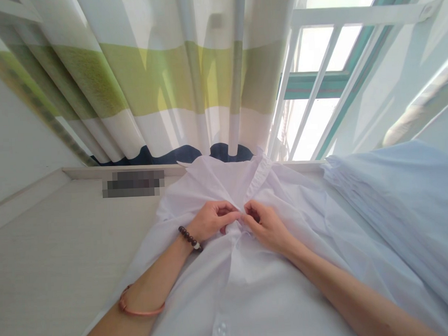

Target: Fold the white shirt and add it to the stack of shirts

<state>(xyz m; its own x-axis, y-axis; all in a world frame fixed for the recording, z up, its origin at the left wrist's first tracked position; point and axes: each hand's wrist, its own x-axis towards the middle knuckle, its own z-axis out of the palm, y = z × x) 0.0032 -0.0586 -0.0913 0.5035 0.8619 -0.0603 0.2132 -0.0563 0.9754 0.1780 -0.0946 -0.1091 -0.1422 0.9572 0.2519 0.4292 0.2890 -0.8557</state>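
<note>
A white button-up shirt [266,280] lies spread on a pale wooden surface, its collar end toward the window. Both hands meet at the upper front opening. With thumb and fingers pinched, my left hand [215,220] grips one edge of the shirt front. My right hand [265,223] pinches the other edge close beside it, the fingertips nearly touching. Whatever small button sits between the fingers is hidden. Farther down the front, a clear button [221,329] shows near the bottom of the view. The collar above the hands is spread apart.
Folded pale blue-white cloth [403,190] lies stacked at the right. A blurred dark object [133,184] rests at the back left of the wooden surface [65,264]. Behind hang white and green curtains [161,81], with a white railing [316,79] before the window.
</note>
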